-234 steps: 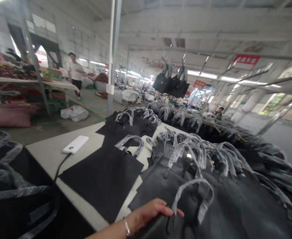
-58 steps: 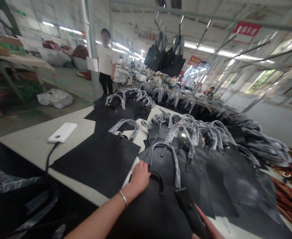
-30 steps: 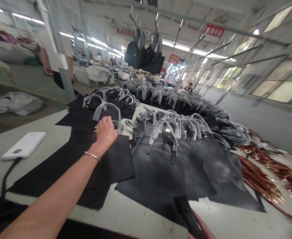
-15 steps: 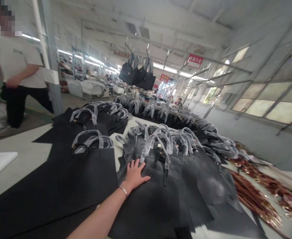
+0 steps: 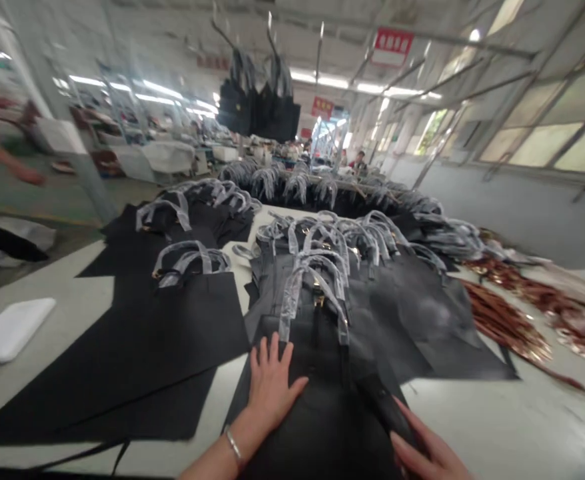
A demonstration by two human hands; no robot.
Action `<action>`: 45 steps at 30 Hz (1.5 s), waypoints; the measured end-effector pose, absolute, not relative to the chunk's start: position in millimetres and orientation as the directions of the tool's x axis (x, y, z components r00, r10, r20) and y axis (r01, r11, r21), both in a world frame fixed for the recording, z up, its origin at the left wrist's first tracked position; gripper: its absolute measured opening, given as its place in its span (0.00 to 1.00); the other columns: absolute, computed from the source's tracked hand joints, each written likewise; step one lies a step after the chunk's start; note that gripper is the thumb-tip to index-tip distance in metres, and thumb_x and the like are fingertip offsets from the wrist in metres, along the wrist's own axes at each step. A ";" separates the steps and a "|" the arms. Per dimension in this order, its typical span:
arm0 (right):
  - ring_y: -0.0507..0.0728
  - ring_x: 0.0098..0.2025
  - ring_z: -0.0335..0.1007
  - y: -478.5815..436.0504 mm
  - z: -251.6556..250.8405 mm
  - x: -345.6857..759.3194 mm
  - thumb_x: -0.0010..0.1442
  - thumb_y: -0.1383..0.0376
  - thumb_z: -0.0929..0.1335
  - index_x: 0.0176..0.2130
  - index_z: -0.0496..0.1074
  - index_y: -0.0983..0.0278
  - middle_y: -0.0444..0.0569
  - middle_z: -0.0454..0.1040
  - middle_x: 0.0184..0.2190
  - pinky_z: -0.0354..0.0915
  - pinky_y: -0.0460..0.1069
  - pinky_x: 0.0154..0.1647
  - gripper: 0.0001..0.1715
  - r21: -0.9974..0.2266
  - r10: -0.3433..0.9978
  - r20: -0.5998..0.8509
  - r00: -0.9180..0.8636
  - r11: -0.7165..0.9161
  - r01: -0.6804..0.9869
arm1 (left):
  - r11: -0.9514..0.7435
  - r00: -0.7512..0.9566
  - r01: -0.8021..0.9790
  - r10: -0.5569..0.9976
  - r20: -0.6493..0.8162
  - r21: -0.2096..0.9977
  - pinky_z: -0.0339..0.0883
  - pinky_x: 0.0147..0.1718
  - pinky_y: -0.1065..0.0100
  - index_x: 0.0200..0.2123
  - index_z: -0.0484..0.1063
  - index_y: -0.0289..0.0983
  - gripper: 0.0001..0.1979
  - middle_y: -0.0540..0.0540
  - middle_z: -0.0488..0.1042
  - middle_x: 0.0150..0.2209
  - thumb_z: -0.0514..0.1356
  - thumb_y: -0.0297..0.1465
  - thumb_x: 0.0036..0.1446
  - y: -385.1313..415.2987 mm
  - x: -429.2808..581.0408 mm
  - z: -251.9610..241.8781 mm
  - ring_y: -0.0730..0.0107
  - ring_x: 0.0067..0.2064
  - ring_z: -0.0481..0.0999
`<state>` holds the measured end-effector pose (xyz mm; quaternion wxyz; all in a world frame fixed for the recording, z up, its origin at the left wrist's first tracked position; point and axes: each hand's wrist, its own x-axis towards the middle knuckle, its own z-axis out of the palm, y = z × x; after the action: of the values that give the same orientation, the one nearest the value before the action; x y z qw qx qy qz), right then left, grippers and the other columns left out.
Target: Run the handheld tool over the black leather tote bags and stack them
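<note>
My left hand lies flat with fingers spread on the top black bag panel of a stack in front of me. A silver bracelet sits on that wrist. The panel's handle is wrapped in clear plastic. At the lower right, my right hand is closed around a long black object that rests over the same panel. Its fingers curl along the object's edge.
More black bag panels lie to the left, with rows of wrapped handles beyond. A white power bank sits at the left table edge. Brown straps lie on the right. A person's arm shows at far left.
My left hand slid closer along the stack, staying flat on the top panel. My right hand with the black object has come back into view at the lower right.
</note>
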<state>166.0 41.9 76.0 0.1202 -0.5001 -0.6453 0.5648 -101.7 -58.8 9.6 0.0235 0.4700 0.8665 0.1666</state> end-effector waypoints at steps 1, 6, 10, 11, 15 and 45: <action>0.56 0.19 0.71 33.8 80.6 170.4 0.50 0.42 0.68 0.66 0.53 0.58 0.43 0.73 0.22 0.65 0.49 0.17 0.51 -0.827 0.745 -0.489 -0.454 -0.231 0.512 | 0.494 -0.542 0.821 0.832 0.118 0.286 0.35 0.61 0.39 0.63 0.59 0.42 0.36 0.37 0.47 0.68 0.57 0.49 0.54 -62.1 -97.2 9.8 0.37 0.67 0.44; 0.49 0.17 0.67 30.8 105.4 160.5 0.55 0.51 0.69 0.66 0.52 0.61 0.39 0.70 0.23 0.61 0.43 0.15 0.45 -0.798 0.668 -0.583 -0.463 -0.364 0.480 | 0.440 -0.480 0.864 0.866 0.137 0.246 0.35 0.60 0.37 0.61 0.62 0.43 0.33 0.36 0.51 0.67 0.57 0.49 0.54 -67.1 -90.4 8.0 0.39 0.66 0.46; 0.49 0.16 0.67 42.6 107.6 139.8 0.58 0.53 0.67 0.65 0.53 0.61 0.39 0.70 0.22 0.61 0.42 0.14 0.41 -0.782 0.604 -0.612 -0.510 -0.364 0.506 | 0.433 -0.474 0.869 0.867 0.154 0.239 0.36 0.60 0.38 0.61 0.63 0.43 0.32 0.35 0.51 0.66 0.57 0.49 0.55 -67.3 -90.7 10.3 0.41 0.66 0.49; 0.49 0.16 0.66 45.4 106.6 133.5 0.58 0.54 0.67 0.64 0.53 0.61 0.39 0.70 0.22 0.61 0.42 0.14 0.40 -0.783 0.606 -0.609 -0.512 -0.355 0.511 | 0.432 -0.474 0.869 0.866 0.157 0.239 0.36 0.60 0.38 0.61 0.63 0.42 0.32 0.34 0.51 0.66 0.57 0.49 0.55 -67.3 -90.9 10.9 0.41 0.66 0.49; 0.49 0.16 0.65 52.1 107.0 116.3 0.58 0.55 0.67 0.64 0.54 0.62 0.37 0.67 0.20 0.60 0.43 0.15 0.39 -0.832 0.722 -0.500 -0.478 -0.246 0.497 | 0.431 -0.477 0.866 0.864 0.161 0.255 0.36 0.60 0.38 0.60 0.63 0.41 0.33 0.34 0.51 0.66 0.57 0.50 0.55 -68.2 -91.1 11.2 0.40 0.66 0.48; 0.49 0.18 0.66 28.0 114.7 48.0 0.58 0.56 0.68 0.64 0.56 0.56 0.38 0.68 0.24 0.62 0.44 0.17 0.38 -0.801 0.472 -0.543 -0.695 -0.043 0.597 | 0.331 -0.465 0.848 0.839 0.281 0.415 0.55 0.60 0.46 0.52 0.68 0.31 0.30 0.35 0.68 0.54 0.65 0.43 0.50 -119.8 -100.0 -4.2 0.49 0.57 0.66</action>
<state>48.0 28.0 114.7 -0.0514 -0.3873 -0.6897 0.6096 -100.0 -119.8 -4.2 -0.0081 0.5171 0.8156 0.2594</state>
